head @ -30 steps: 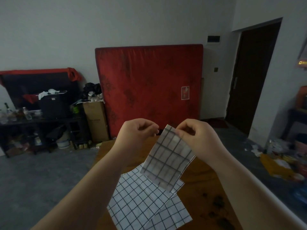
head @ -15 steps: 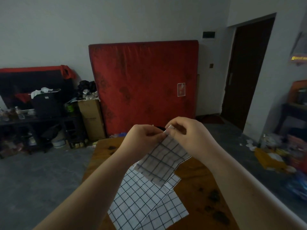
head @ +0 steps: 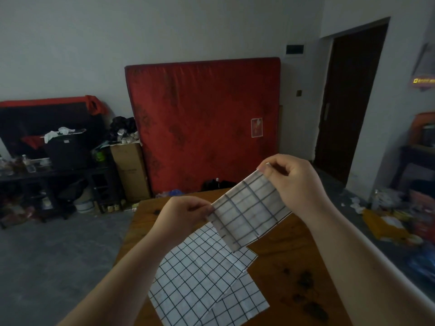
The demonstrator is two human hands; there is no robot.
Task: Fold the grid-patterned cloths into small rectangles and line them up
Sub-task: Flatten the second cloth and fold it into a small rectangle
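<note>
White fabric crossed by a dark grid, the folded cloth (head: 249,212) hangs taut in the air above the bench (head: 294,260) as a soft, slanted rectangle. The left hand (head: 186,212) pinches its lower-left corner and the right hand (head: 294,182) pinches its upper-right corner. Beneath it, two larger grid cloths (head: 200,274) lie flat and overlapping, faintly creased, on the stained brown wood.

Nothing can be read for certain. A glowing yellow sign (head: 423,80) on the right wall carries a line of characters, too blurred to make out. The small red-and-white label (head: 256,127) on the mattress (head: 202,109) and the faint print on the cardboard box (head: 130,170) are also illegible.
</note>
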